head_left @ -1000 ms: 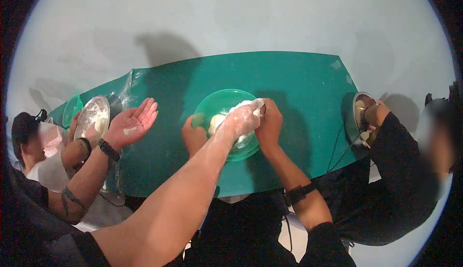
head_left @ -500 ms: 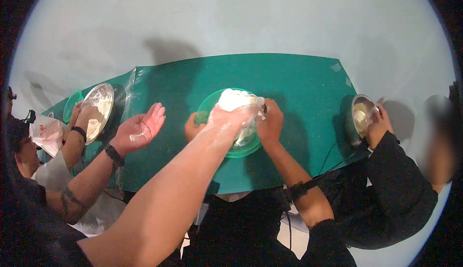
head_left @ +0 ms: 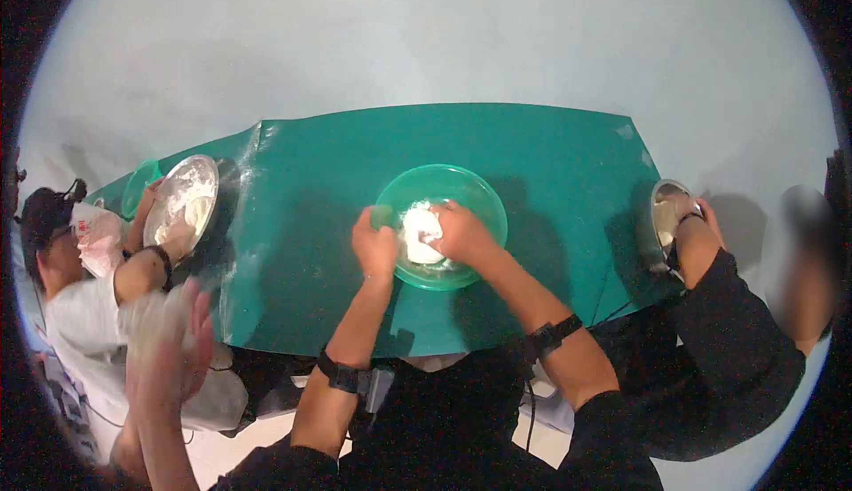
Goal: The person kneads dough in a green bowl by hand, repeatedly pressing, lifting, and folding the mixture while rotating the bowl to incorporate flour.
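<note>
In the middle of the green table (head_left: 319, 163) is a translucent green bowl (head_left: 486, 207) with white dough (head_left: 417, 235) and loose flour in it. My left hand (head_left: 376, 244) is closed on the bowl's left rim. Inside the bowl, my right hand (head_left: 454, 232) presses into the right side of the dough, its fingers curled and partly hidden against it.
Blurred hands of another person (head_left: 169, 345) are close together at the lower left. Further left, a person works in a metal bowl (head_left: 206, 172) of flour, beside a green bowl (head_left: 138, 188). At the right, a co-worker's hand is in another metal bowl (head_left: 655, 241).
The other person's arm has withdrawn from over the green bowl to the lower left, where both their hands have come together. My right hand has moved from the bowl's right rim onto the dough.
</note>
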`<action>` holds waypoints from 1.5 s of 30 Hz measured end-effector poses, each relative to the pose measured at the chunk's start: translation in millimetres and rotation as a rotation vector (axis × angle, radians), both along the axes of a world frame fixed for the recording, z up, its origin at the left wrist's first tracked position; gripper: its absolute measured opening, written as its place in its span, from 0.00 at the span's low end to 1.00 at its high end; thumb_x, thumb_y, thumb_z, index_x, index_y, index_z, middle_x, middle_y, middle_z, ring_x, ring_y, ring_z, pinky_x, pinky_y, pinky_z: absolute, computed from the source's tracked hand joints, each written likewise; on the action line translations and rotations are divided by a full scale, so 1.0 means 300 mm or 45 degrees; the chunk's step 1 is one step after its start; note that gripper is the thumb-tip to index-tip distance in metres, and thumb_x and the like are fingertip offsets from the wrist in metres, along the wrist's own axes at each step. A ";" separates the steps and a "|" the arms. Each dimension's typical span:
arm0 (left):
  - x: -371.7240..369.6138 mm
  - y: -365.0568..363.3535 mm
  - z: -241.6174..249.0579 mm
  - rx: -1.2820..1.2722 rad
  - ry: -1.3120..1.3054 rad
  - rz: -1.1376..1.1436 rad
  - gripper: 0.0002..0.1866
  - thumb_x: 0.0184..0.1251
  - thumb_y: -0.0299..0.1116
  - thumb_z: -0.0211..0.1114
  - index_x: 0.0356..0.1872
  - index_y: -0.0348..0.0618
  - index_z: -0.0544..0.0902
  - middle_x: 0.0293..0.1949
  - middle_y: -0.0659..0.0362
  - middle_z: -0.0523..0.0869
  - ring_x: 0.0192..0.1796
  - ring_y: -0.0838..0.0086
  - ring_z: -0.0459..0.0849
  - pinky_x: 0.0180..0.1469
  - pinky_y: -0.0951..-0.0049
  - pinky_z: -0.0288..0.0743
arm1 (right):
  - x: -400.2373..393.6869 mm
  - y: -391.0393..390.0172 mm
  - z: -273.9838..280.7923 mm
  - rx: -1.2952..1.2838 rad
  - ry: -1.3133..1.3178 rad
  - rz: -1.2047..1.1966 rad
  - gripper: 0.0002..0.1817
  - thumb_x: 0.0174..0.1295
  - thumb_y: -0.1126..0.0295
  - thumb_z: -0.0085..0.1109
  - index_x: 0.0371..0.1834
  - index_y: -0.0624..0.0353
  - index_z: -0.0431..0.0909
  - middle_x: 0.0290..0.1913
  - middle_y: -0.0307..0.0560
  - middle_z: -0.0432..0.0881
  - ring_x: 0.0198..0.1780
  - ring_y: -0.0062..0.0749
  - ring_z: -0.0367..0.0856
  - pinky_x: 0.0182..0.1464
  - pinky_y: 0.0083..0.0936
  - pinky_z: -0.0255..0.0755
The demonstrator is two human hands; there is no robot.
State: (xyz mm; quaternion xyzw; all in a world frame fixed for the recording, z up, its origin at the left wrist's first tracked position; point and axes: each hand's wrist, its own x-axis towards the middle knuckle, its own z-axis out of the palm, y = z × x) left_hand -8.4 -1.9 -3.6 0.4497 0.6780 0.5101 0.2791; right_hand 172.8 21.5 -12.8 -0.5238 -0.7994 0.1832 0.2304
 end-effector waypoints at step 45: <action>-0.010 -0.032 0.034 0.066 -0.231 -0.137 0.20 0.54 0.18 0.57 0.49 0.38 0.85 0.42 0.43 0.90 0.49 0.44 0.88 0.53 0.55 0.79 | 0.004 -0.045 0.326 -0.301 0.161 -0.041 0.32 0.49 0.71 0.76 0.62 0.52 0.82 0.54 0.54 0.81 0.54 0.53 0.82 0.57 0.43 0.78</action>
